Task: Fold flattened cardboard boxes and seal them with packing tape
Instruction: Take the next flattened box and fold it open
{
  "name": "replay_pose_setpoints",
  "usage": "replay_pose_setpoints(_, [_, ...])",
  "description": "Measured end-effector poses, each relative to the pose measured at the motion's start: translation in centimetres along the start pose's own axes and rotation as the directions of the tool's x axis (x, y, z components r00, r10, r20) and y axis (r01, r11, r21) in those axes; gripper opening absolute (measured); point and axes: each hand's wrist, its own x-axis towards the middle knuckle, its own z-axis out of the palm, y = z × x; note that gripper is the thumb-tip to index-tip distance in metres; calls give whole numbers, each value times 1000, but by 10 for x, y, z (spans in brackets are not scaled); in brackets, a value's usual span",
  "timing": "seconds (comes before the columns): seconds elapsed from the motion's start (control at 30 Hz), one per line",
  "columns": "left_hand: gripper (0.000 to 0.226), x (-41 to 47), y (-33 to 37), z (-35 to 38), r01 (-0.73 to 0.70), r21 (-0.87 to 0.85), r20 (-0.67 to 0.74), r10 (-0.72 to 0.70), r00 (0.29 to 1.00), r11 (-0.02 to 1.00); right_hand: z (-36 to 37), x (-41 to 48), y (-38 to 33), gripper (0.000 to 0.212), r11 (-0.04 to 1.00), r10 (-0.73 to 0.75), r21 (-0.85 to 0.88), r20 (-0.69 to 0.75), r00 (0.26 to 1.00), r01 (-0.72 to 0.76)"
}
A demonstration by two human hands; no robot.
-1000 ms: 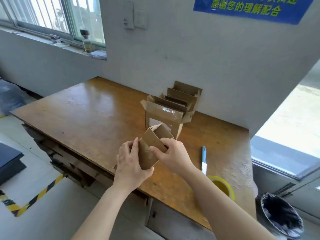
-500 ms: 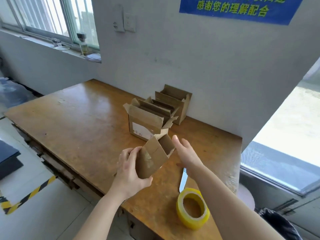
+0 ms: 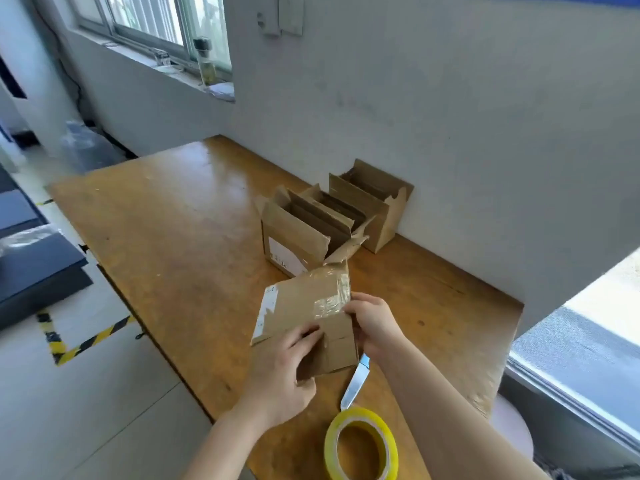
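Fingers of the right hand [image 3: 375, 323], spread free a moment ago, now pinch the right edge of the cardboard box [image 3: 304, 306]; the left hand [image 3: 280, 375] grips its near corner. Brown and creased, patched with old clear tape, it is held over the table [image 3: 173, 254], just beyond the knife [image 3: 356, 382] and tape roll [image 3: 360, 445].

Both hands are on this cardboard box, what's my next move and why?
Probably hold the box with the left hand and reach the right hand for the tape roll: the flaps look folded in, untaped, and the roll lies close by.
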Motion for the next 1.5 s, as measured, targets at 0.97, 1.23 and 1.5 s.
replay_pose_setpoints(0.97, [71, -12, 88, 5, 245, -820, -237, -696, 678, 517, 9, -22, -9, 23, 922, -66, -258, 634, 771, 290])
replay_pose_setpoints(1.23, [61, -12, 63, 13, 378, -776, -226, -782, 581, 506, 15, -4, 1, 19, 832, -39, -406, 636, 771, 377])
replay_pose_setpoints(1.5, [66, -14, 65, -2, 564, -485, -475, -743, 472, 668, 15, 24, -20, 35, 510, -229, -573, 628, 743, 641])
